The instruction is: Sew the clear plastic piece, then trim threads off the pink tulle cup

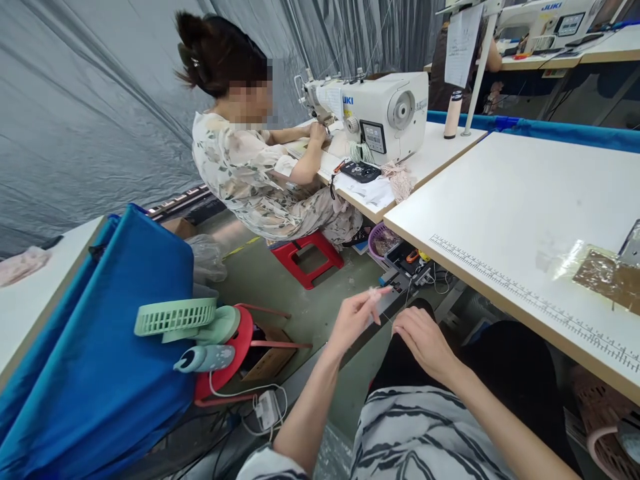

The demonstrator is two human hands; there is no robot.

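My left hand (352, 321) is raised over my lap with the index finger stretched out. Between its thumb and fingers sits a small pale pink scrap (374, 295), perhaps fabric or a tuft of thread; it is too small to tell. To its right, my right hand (424, 339) is closed, fingers curled together in a pinch. A thin thread (387, 321) seems to run from the scrap to the right fingertips. Both hands are in the air, off the table's near edge.
A white table (500, 193) with a printed ruler edge is at right. Ahead, a person (235, 160) on a red stool (313, 260) works at a sewing machine (385, 110). At left, a green fan (175, 317) and bottle (210, 358) stand on another red stool (241, 347).
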